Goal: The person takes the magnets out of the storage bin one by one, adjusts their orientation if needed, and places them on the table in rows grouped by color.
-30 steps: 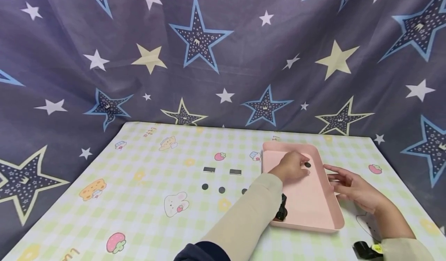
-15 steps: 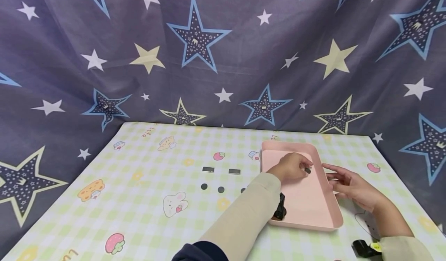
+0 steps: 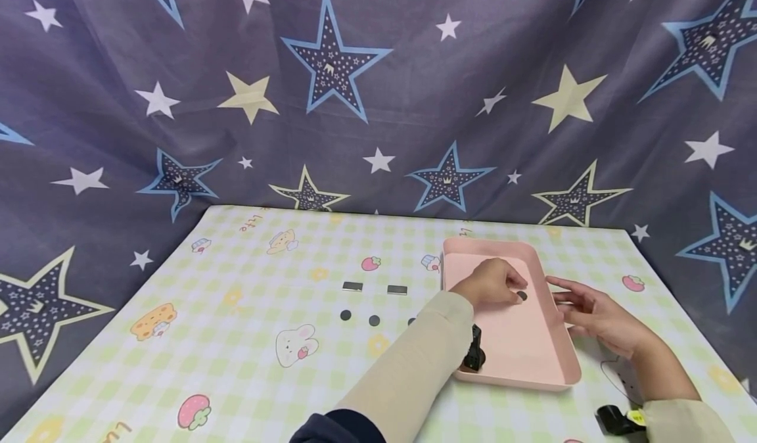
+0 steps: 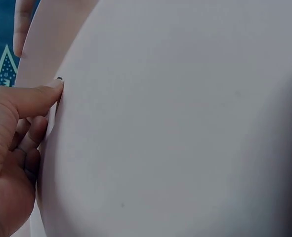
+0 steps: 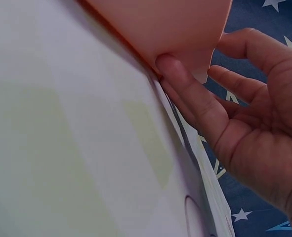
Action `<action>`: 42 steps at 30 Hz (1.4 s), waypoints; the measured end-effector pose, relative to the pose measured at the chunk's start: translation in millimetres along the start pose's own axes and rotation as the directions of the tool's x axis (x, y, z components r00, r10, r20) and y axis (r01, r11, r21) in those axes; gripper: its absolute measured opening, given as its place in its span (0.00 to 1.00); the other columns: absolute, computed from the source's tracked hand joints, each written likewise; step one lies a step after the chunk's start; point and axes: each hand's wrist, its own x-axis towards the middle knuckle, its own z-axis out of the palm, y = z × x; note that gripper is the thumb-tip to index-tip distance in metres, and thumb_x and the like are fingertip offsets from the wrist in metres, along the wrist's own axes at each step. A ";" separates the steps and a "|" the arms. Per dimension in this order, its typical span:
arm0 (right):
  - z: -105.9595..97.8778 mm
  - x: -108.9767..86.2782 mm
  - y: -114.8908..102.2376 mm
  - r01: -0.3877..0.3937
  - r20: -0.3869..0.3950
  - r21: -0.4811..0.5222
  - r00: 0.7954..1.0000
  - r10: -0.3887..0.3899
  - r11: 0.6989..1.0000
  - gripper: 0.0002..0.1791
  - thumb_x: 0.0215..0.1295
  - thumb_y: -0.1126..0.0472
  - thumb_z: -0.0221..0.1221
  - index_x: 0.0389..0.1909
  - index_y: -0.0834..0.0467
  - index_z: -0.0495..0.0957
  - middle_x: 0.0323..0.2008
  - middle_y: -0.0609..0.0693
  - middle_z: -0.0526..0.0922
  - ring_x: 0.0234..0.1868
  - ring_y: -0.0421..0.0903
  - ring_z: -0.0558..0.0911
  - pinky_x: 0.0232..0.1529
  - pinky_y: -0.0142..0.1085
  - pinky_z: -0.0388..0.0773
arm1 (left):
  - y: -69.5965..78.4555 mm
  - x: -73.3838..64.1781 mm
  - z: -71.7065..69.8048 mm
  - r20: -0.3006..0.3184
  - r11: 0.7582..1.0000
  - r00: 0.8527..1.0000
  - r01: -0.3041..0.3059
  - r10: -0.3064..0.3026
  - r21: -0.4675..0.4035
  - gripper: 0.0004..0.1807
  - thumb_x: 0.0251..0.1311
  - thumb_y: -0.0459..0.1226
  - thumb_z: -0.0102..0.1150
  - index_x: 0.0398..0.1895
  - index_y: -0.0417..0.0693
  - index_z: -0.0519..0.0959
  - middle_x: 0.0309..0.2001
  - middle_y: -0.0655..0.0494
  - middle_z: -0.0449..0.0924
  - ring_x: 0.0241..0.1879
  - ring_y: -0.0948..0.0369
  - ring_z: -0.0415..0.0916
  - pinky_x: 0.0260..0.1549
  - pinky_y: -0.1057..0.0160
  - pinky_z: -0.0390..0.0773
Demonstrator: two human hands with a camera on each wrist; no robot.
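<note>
We see a small dark disc (image 3: pixel 522 295) lying on the floor of the pink tray (image 3: pixel 532 357), near its far end. Our left hand (image 3: pixel 493 284) is over the tray with fingers curled, its fingertips at the disc; from the head view we cannot tell whether it pinches the disc or only touches it. In the left wrist view the thumb tip presses against the tray floor. Our right hand (image 3: pixel 594 311) is spread, its straight fingers (image 5: pixel 185 86) resting against the tray's right outer wall. The tray sits on the right part of the surface (image 3: pixel 236 364), covered in a green checked cloth. Left of the tray lie two small bars (image 3: pixel 352 286) and, nearer us, three more discs (image 3: pixel 345 315) in a row.
</note>
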 end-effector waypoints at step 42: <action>0.2 0.0 1.5 0.050 0.048 0.060 0.997 -0.053 0.997 0.31 0.73 0.73 0.46 0.74 0.51 0.58 0.57 0.48 0.75 0.54 0.42 0.79 0.45 0.44 0.82 | 2.3 -0.7 -17.6 -0.023 0.974 1.000 -0.008 0.003 -0.225 0.07 0.60 0.29 0.64 0.41 0.41 0.86 0.37 0.58 0.85 0.28 0.72 0.74 0.28 0.79 0.72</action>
